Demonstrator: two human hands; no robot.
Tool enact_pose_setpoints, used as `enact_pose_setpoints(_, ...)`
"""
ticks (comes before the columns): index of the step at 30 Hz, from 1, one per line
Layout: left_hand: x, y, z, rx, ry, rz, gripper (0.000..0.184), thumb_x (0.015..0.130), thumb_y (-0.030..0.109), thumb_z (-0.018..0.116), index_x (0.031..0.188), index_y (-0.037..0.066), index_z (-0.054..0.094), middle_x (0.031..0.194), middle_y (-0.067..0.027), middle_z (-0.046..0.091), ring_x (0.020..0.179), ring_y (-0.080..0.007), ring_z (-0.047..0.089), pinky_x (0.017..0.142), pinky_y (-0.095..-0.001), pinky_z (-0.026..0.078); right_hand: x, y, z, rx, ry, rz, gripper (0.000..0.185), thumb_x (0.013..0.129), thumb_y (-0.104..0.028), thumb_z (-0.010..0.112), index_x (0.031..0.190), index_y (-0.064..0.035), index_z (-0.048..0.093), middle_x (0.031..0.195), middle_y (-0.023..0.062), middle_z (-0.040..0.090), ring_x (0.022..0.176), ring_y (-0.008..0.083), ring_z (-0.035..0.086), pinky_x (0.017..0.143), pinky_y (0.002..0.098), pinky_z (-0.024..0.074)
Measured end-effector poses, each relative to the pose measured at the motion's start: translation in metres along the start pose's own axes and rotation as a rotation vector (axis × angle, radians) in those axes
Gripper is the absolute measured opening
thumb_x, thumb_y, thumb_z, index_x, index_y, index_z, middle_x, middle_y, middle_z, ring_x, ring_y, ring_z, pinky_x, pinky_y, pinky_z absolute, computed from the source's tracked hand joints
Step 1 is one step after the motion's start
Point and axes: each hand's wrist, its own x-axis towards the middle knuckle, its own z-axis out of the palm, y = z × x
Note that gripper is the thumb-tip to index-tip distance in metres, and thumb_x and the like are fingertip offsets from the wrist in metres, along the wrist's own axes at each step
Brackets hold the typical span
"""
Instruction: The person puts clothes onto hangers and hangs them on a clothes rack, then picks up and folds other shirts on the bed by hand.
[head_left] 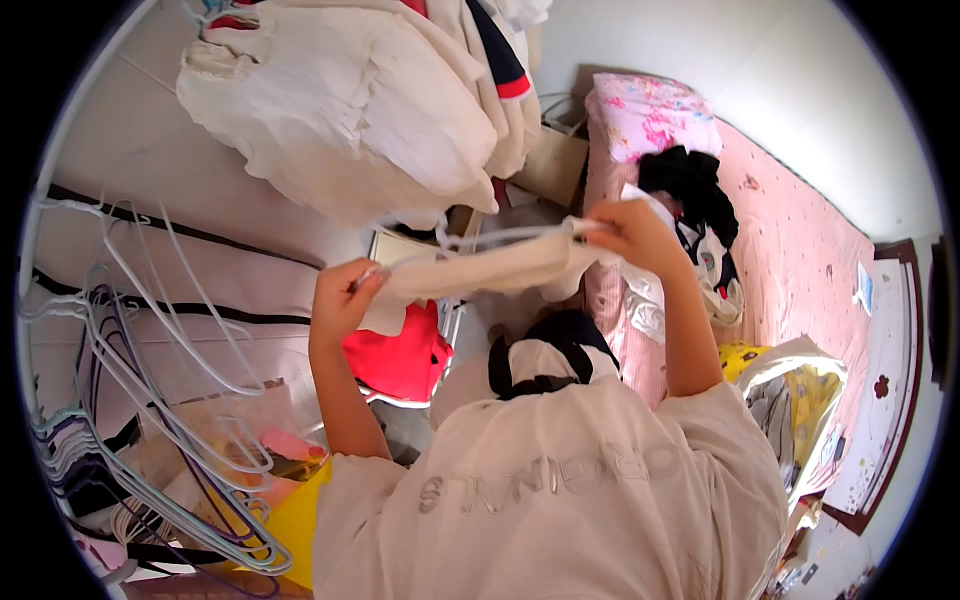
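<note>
A cream garment (490, 272) is stretched between my two hands in front of my chest. A white hanger (500, 238) runs along its upper edge, with its hook pointing away from me. My left hand (345, 297) pinches the garment's left end, fingers closed. My right hand (640, 236) is raised a little higher and closed around the other end, near the hanger's tip. Whether that tip is inside the cloth I cannot tell. Below the garment, a red cloth (400, 355) lies close to my left forearm.
Several light clothes (340, 100) hang at the upper left. Bare hangers (150, 330) hang in a bunch on the left, above a yellow bag (300, 530). On the right, a pink bed (790, 220) holds a floral pillow (655, 110), black clothes (700, 190) and a laundry bag (800, 380).
</note>
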Motion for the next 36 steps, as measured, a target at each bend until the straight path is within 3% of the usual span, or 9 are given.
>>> enact_pose_setpoints(4, -0.007, -0.014, -0.014, -0.043, 0.033, -0.014, 0.012, 0.073, 0.009, 0.058, 0.071, -0.003, 0.058, 0.052, 0.0, 0.044, 0.048, -0.005, 0.036, 0.043, -0.0216, 0.028, -0.005, 0.0, -0.008, 0.309, -0.308, -0.087, 0.016, 0.075, -0.015, 0.058, 0.083, -0.0005, 0.056, 0.066, 0.0041, 0.054, 0.06, 0.0099, 0.05, 0.055, 0.0264, 0.0405)
enact_pose_setpoints(7, -0.011, -0.034, -0.018, -0.11, 0.067, -0.049, 0.01, 0.072, 0.007, 0.058, 0.07, -0.002, 0.059, 0.052, 0.0013, 0.046, 0.049, -0.0037, 0.037, 0.044, -0.0199, 0.027, -0.009, -0.014, -0.003, 0.254, -0.343, 0.058, 0.017, 0.077, -0.016, 0.055, 0.083, -0.0005, 0.054, 0.066, 0.007, 0.054, 0.062, 0.0153, 0.052, 0.058, 0.0291, 0.0413)
enact_pose_setpoints(10, -0.01, -0.059, -0.014, -0.179, 0.092, -0.079, 0.01, 0.072, 0.008, 0.058, 0.07, -0.002, 0.06, 0.053, 0.0007, 0.047, 0.05, -0.0047, 0.039, 0.045, -0.0203, 0.029, -0.014, -0.033, 0.021, 0.088, -0.362, -0.167, 0.017, 0.08, -0.015, 0.048, 0.089, -0.001, 0.048, 0.065, 0.0133, 0.052, 0.061, 0.0268, 0.053, 0.057, 0.0335, 0.0408)
enact_pose_setpoints(13, -0.006, -0.069, -0.009, -0.058, 0.153, -0.087, 0.012, 0.072, 0.012, 0.059, 0.074, 0.0, 0.061, 0.058, -0.0028, 0.053, 0.056, -0.0117, 0.047, 0.052, -0.0251, 0.035, -0.006, -0.039, 0.024, 0.238, -0.446, -0.15, 0.015, 0.081, -0.012, 0.048, 0.09, -0.0005, 0.049, 0.064, 0.0087, 0.051, 0.056, 0.0162, 0.047, 0.054, 0.0266, 0.0379)
enact_pose_setpoints(16, 0.008, -0.049, -0.014, 0.523, 0.252, 0.153, 0.03, 0.072, 0.022, 0.06, 0.096, 0.003, 0.059, 0.087, -0.0094, 0.06, 0.084, -0.0284, 0.052, 0.078, -0.0377, 0.035, -0.006, -0.048, 0.036, 0.497, -0.41, -0.038, 0.016, 0.083, -0.009, 0.047, 0.095, 0.0002, 0.05, 0.065, 0.0013, 0.049, 0.058, 0.0065, 0.041, 0.053, 0.0219, 0.0353)
enact_pose_setpoints(19, 0.01, -0.039, 0.002, 0.422, 0.493, 0.169, 0.064, 0.078, 0.027, 0.056, 0.129, 0.001, 0.027, 0.13, -0.0189, 0.032, 0.116, -0.0352, 0.033, 0.096, -0.0414, 0.024, -0.002, -0.064, 0.045, 0.674, -0.36, 0.02, 0.012, 0.081, -0.01, 0.047, 0.085, 0.0009, 0.049, 0.059, 0.0039, 0.042, 0.058, 0.0087, 0.035, 0.051, 0.0279, 0.0335)
enact_pose_setpoints(25, -0.004, -0.037, 0.061, 0.136, 0.574, -0.019, 0.073, 0.081, 0.024, 0.052, 0.132, -0.005, 0.009, 0.135, -0.0248, 0.017, 0.124, -0.0372, 0.021, 0.102, -0.0406, 0.017, 0.031, -0.104, 0.023, 0.517, -0.149, -0.126, 0.013, 0.081, -0.011, 0.048, 0.079, 0.0019, 0.048, 0.058, 0.0109, 0.042, 0.052, 0.0183, 0.038, 0.05, 0.0303, 0.034)
enact_pose_setpoints(29, -0.004, -0.028, 0.075, 0.07, 0.486, 0.038, 0.073, 0.079, 0.018, 0.054, 0.131, -0.006, 0.01, 0.133, -0.0266, 0.02, 0.122, -0.0385, 0.024, 0.1, -0.0408, 0.019, 0.065, -0.132, -0.002, 0.285, 0.023, -0.231, 0.011, 0.08, -0.009, 0.049, 0.081, 0.0022, 0.051, 0.059, 0.0055, 0.045, 0.055, 0.008, 0.037, 0.048, 0.0253, 0.0335)
enact_pose_setpoints(36, -0.002, -0.018, 0.087, 0.098, 0.395, 0.135, 0.074, 0.075, 0.016, 0.059, 0.13, -0.005, 0.015, 0.129, -0.0245, 0.028, 0.117, -0.0377, 0.031, 0.096, -0.0408, 0.027, 0.126, -0.182, -0.033, 0.154, 0.239, -0.441, 0.017, 0.076, -0.013, 0.05, 0.07, 0.0028, 0.045, 0.055, 0.0108, 0.041, 0.05, 0.0157, 0.036, 0.048, 0.0298, 0.0325)
